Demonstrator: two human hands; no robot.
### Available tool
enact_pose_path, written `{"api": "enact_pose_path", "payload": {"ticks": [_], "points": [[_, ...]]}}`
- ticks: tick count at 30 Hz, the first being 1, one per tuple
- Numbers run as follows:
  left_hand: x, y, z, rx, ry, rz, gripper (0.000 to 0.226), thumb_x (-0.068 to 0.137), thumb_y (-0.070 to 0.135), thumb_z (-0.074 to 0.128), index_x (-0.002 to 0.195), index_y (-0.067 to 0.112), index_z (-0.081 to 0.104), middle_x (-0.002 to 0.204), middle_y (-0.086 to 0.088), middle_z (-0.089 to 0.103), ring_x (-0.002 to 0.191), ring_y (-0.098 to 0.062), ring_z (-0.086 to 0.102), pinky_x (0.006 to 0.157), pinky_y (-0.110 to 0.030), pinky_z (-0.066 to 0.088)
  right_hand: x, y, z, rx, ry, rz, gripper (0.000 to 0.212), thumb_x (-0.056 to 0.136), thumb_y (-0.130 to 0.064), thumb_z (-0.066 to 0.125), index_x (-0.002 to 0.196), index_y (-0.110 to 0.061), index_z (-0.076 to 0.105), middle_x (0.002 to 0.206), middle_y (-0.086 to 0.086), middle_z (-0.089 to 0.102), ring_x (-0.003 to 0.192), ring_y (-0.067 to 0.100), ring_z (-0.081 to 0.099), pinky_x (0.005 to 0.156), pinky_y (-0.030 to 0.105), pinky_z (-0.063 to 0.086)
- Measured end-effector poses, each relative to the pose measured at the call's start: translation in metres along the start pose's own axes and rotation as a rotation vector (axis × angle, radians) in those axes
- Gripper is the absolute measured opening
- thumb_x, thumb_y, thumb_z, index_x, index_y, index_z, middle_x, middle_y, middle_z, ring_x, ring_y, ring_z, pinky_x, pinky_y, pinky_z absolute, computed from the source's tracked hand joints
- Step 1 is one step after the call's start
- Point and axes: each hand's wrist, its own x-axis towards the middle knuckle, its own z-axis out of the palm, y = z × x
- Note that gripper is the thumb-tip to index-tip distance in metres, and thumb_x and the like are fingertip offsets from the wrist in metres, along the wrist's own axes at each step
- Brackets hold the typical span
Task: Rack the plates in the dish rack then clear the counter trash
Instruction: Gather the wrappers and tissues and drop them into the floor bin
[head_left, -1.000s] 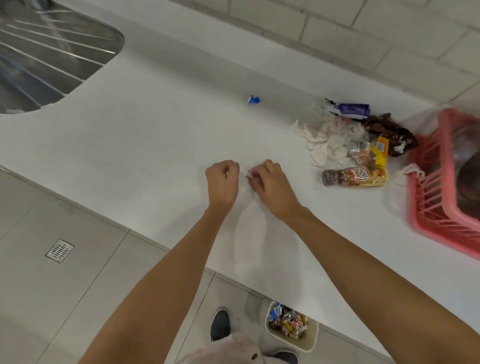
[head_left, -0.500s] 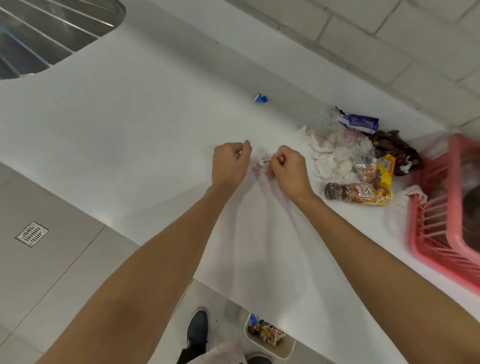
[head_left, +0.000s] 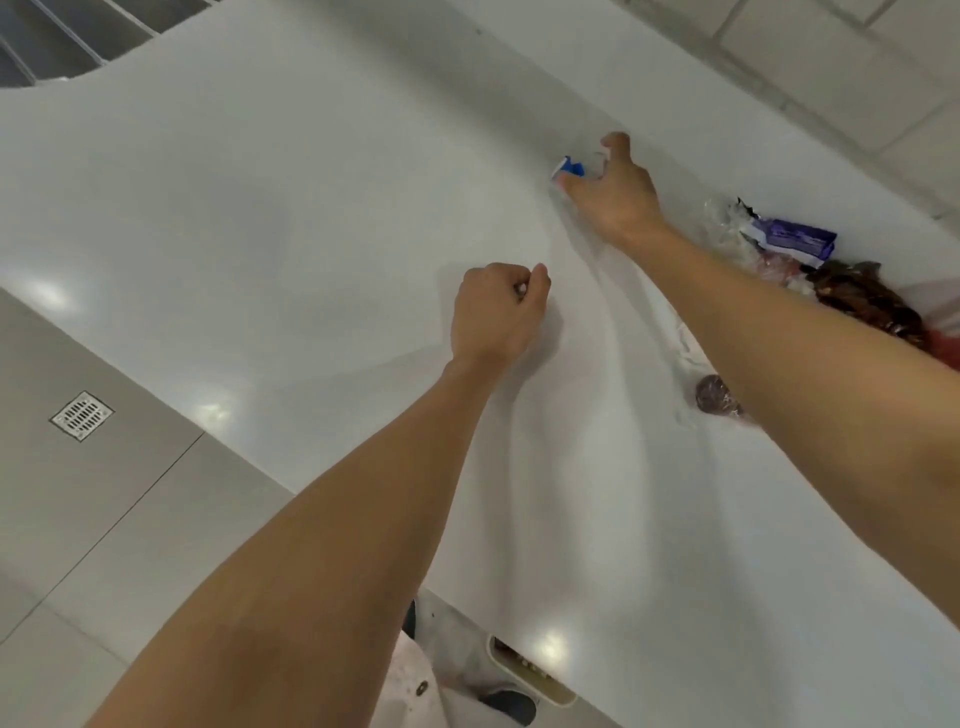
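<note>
Two hands were over the white desk (head_left: 260, 208). The left hand (head_left: 496, 312) was clenched in a fist near the middle of the desk, pinching one small pale scrap (head_left: 519, 288) between thumb and curled fingers. The right hand (head_left: 615, 195) reached to the far side with its fingers spread and released, and its forefinger tip lay just beside one blue scrap (head_left: 571, 167). No finger had closed on that scrap.

The rest of the trash lay in one pile at the right, partly hidden behind the right forearm. It included one purple wrapper (head_left: 795, 240), one dark brown wrapper (head_left: 862, 299), some crumpled clear plastic (head_left: 724, 218) and one packet with a dark round end (head_left: 711, 395). A sliver of the red dish rack (head_left: 949, 347) showed at the right edge; its contents could not be seen.

One bin (head_left: 535, 675) stood on the floor under the near edge of the desk. One floor drain (head_left: 82, 415) sat at the left.
</note>
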Motion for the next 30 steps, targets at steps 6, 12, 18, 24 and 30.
{"api": "enact_pose_path", "payload": {"ticks": [6,12,18,24,30], "points": [[-0.003,-0.002,-0.002,0.057,-0.003,-0.007,0.050,0.089,0.023,0.052,0.050,0.017,0.021,0.045,0.005,0.018,0.046,-0.014,0.018,0.048,-0.028,0.020,0.028,-0.013,0.033,-0.277,-0.056,-0.067,0.063,0.092,-0.056,0.041,0.142,-0.020,0.031,0.133,0.016,0.042,0.121,0.034,0.046,0.094,0.041,0.041],[-0.004,-0.006,-0.003,0.097,0.016,-0.001,0.050,0.088,0.022,0.052,0.049,0.017,0.021,0.045,0.004,0.019,0.046,-0.015,0.018,0.049,-0.030,0.022,0.023,-0.006,0.047,-0.415,0.007,-0.252,0.038,0.103,-0.033,0.035,0.129,-0.007,0.044,0.123,0.020,0.049,0.109,0.036,0.051,0.079,0.040,0.040],[-0.005,-0.005,0.000,0.100,0.032,-0.013,0.048,0.087,0.022,0.051,0.048,0.016,0.023,0.045,0.000,0.022,0.046,-0.015,0.020,0.050,-0.031,0.026,0.001,0.010,0.042,-0.191,-0.005,-0.244,0.023,0.092,-0.017,0.041,0.078,-0.004,0.052,0.082,0.012,0.050,0.075,0.025,0.047,0.069,0.034,0.038],[-0.007,-0.001,0.000,0.085,0.055,-0.017,0.044,0.084,0.018,0.049,0.050,0.017,0.020,0.048,0.001,0.017,0.050,-0.015,0.017,0.050,-0.029,0.019,-0.016,-0.001,0.022,0.124,0.093,-0.159,0.031,0.090,-0.030,0.041,0.062,-0.019,0.032,0.066,-0.002,0.041,0.063,0.016,0.039,0.062,0.028,0.029],[-0.009,-0.003,-0.001,0.013,0.052,-0.018,0.038,0.076,0.019,0.045,0.046,0.020,0.022,0.041,0.006,0.018,0.046,-0.013,0.019,0.049,-0.033,0.021,-0.039,-0.030,0.045,-0.198,-0.059,-0.456,0.051,0.089,-0.059,0.049,0.113,-0.013,0.050,0.113,0.001,0.046,0.087,0.018,0.049,0.075,0.032,0.040]]}}
